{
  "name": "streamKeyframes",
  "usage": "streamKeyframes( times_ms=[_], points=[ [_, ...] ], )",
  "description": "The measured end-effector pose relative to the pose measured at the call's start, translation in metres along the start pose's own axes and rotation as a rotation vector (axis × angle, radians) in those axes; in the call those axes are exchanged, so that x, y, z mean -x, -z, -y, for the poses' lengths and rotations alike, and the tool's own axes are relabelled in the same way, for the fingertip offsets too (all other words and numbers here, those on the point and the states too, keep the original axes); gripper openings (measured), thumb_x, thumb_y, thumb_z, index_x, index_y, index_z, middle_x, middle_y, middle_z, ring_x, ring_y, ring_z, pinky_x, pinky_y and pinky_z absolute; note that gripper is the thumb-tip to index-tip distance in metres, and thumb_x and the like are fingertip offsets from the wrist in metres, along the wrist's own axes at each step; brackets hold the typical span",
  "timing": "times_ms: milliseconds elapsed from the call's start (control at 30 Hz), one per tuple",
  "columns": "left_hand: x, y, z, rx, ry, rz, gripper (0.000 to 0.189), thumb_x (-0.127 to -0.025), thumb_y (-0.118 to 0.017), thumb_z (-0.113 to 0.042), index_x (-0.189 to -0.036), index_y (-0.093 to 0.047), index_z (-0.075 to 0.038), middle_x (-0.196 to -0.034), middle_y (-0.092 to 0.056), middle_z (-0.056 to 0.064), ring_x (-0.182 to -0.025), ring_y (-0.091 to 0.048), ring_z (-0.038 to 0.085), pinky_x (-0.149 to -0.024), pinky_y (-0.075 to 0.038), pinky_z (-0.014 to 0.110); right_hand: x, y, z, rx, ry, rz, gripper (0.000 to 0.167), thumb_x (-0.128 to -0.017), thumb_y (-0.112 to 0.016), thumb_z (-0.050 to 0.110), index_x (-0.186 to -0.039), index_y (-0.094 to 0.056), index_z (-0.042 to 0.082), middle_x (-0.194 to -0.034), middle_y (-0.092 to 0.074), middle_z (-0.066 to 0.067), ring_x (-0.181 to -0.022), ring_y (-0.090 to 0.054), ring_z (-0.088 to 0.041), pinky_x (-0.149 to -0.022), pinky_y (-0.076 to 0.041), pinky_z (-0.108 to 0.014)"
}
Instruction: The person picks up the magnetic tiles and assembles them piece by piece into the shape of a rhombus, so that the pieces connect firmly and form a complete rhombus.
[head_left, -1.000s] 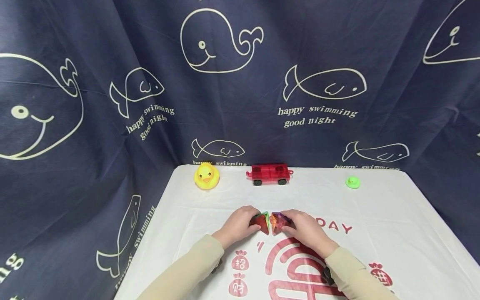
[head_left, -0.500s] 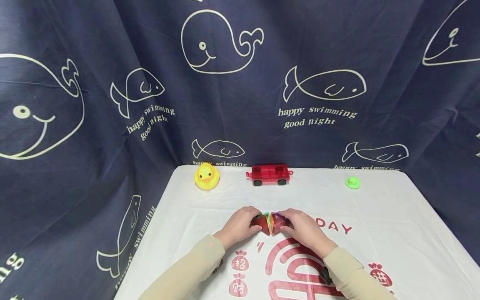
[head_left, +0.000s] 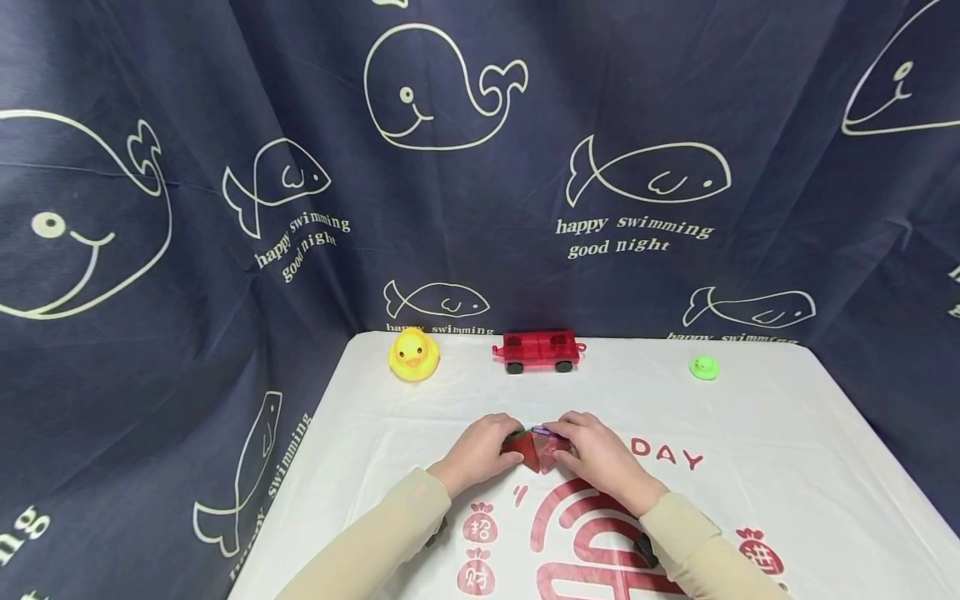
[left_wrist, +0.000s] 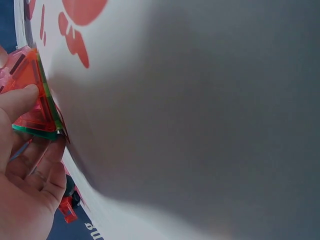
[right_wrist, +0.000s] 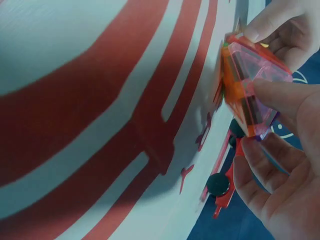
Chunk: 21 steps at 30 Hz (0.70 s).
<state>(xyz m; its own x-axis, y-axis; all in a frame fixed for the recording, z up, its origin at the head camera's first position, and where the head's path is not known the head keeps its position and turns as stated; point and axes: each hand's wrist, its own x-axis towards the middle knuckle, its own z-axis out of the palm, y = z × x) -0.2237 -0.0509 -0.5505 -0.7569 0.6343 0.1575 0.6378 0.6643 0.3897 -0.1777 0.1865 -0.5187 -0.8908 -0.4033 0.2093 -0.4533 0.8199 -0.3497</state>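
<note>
My left hand (head_left: 478,448) grips a see-through red triangular magnetic tile piece (left_wrist: 36,111) with green edges, the thumb lying on its red face. In my right hand (head_left: 603,457) is a second tile piece (right_wrist: 247,80), pink in front with orange and purple sides; thumb and fingers pinch it. Both pieces stand side by side over the middle of the white cloth, their facing sides meeting or almost meeting in the head view. The fingers cover their outer parts.
Behind the hands, a red toy wagon (head_left: 538,350) with black wheels stands near the table's back edge. A yellow rubber duck (head_left: 413,355) is at the back left, a small green duck (head_left: 704,367) at the back right. A dark blue curtain (head_left: 480,208) hangs behind the table.
The right hand has moved slightly left, bringing its tile piece up to the left one. The gap between the pieces has closed. My left hand has stayed nearly still.
</note>
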Motion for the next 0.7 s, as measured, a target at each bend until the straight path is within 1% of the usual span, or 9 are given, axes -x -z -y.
streamKeyframes(
  times_ms=[233, 433, 600, 700],
  points=[
    [-0.0017, 0.0007, -0.0018, 0.008, 0.011, 0.006, 0.032, -0.093, -0.08, -0.027, -0.121, -0.072, -0.013, -0.111, -0.071, -0.001, -0.102, -0.064, 0.01, -0.093, -0.053, 0.028, -0.0004, -0.0007, 0.0014, -0.003, 0.006, -0.019, 0.045, -0.086, -0.088, 0.018, -0.128, -0.074, 0.008, -0.112, -0.068, -0.004, -0.106, -0.064, -0.023, -0.095, -0.056, -0.044],
    [-0.0018, 0.0024, -0.0028, -0.001, 0.006, 0.012, 0.033, -0.094, -0.08, -0.027, -0.122, -0.072, -0.012, -0.113, -0.071, 0.0, -0.104, -0.065, 0.012, -0.094, -0.053, 0.029, -0.0002, 0.0002, 0.0016, -0.014, 0.009, -0.013, 0.045, -0.088, -0.086, 0.019, -0.129, -0.072, 0.006, -0.112, -0.068, -0.005, -0.106, -0.064, -0.023, -0.096, -0.055, -0.044],
    [-0.0005, 0.0067, -0.002, -0.017, 0.005, 0.03, 0.035, -0.094, -0.079, -0.027, -0.124, -0.071, -0.011, -0.113, -0.071, 0.0, -0.105, -0.064, 0.013, -0.095, -0.052, 0.03, 0.0019, 0.0033, 0.0008, -0.032, -0.012, -0.006, 0.046, -0.088, -0.085, 0.021, -0.131, -0.071, 0.008, -0.115, -0.067, -0.005, -0.109, -0.064, -0.025, -0.097, -0.055, -0.047],
    [0.0019, 0.0096, 0.0011, -0.025, 0.004, 0.033, 0.037, -0.093, -0.08, -0.026, -0.125, -0.07, -0.01, -0.115, -0.071, 0.001, -0.106, -0.064, 0.014, -0.096, -0.052, 0.031, 0.0045, 0.0055, -0.0025, -0.035, -0.02, -0.008, 0.046, -0.089, -0.084, 0.022, -0.132, -0.071, 0.01, -0.117, -0.067, -0.005, -0.111, -0.064, -0.025, -0.098, -0.055, -0.048]
  ],
)
